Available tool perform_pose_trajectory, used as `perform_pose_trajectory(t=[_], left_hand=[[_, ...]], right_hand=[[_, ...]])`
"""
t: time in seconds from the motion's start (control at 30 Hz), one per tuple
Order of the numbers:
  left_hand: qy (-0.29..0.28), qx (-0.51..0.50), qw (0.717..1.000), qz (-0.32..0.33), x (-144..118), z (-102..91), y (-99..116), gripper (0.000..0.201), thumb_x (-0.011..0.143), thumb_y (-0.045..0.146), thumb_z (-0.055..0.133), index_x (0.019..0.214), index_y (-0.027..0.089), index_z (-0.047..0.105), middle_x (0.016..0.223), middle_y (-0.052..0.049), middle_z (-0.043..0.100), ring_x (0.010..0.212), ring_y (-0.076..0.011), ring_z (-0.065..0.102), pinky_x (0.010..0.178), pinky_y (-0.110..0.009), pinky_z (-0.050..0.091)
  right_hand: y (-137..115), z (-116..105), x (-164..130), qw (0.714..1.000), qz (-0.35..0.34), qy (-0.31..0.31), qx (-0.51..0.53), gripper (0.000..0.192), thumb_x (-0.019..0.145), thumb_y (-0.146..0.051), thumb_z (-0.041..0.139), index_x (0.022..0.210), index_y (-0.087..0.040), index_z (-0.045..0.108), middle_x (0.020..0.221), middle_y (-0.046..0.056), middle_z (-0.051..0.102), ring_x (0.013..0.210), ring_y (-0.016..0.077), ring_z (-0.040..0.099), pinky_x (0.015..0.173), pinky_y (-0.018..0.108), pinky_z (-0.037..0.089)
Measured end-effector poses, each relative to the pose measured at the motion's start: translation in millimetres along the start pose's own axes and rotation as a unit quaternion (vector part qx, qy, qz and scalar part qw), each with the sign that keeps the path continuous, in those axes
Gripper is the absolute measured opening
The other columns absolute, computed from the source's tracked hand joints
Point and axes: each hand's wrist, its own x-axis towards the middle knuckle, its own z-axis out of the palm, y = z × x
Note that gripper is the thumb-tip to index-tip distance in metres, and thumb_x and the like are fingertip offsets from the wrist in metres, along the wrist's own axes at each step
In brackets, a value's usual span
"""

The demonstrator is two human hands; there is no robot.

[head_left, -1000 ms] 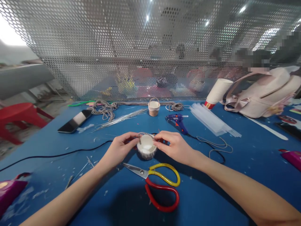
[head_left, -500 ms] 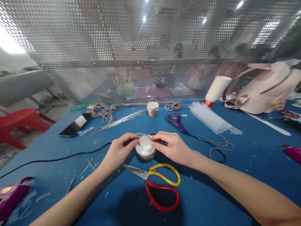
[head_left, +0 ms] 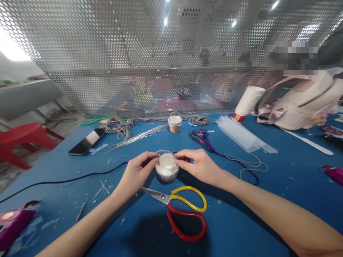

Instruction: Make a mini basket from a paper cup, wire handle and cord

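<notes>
Left hand (head_left: 142,167) and right hand (head_left: 199,166) pinch opposite sides of a small cup (head_left: 167,175), each grip apparently steadying the handle (head_left: 165,151), exact contact partly hidden.

"What is obscured?"
"Left grip (head_left: 139,168) and right grip (head_left: 199,165) cover parts of a small cup (head_left: 166,174)'s thin handle (head_left: 164,151)."
"And at the edges?"
"A purple object (head_left: 21,223), near left, and a pale backpack (head_left: 297,112), far right, are cut off."
</notes>
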Motion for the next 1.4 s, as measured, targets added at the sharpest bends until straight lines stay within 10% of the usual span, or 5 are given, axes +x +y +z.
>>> perform_pose_trajectory(t=[0.43,1.4], left_hand=[[-0.007,0.077,0.987,0.14,-7,2.5,-2,0.012,0.083,0.027,0.051,0.083,0.02,0.061,0.085,-0.004,0.062,0.075,-0.0152,0.06,0.066,-0.025,0.049],[-0.094,0.084,0.977,0.171,-21,4.9,10,0.013,0.08,0.025,0.056,0.089,0.019,0.063,0.096,-0.005,0.055,0.063,-0.0102,0.056,0.061,-0.023,0.049]], right_hand=[[5,-12,4,0.999,0.008,-0.023,-0.031,0.013,0.085,-0.019,0.056,0.09,-0.016,0.067,0.088,0.004,0.069,0.078,0.0134,0.062,0.072,0.027,0.05],[13,-6,7,0.997,-0.033,0.01,-0.063,0.018,0.087,-0.016,0.051,0.097,-0.016,0.066,0.091,0.006,0.068,0.082,0.0142,0.062,0.076,0.03,0.05]])
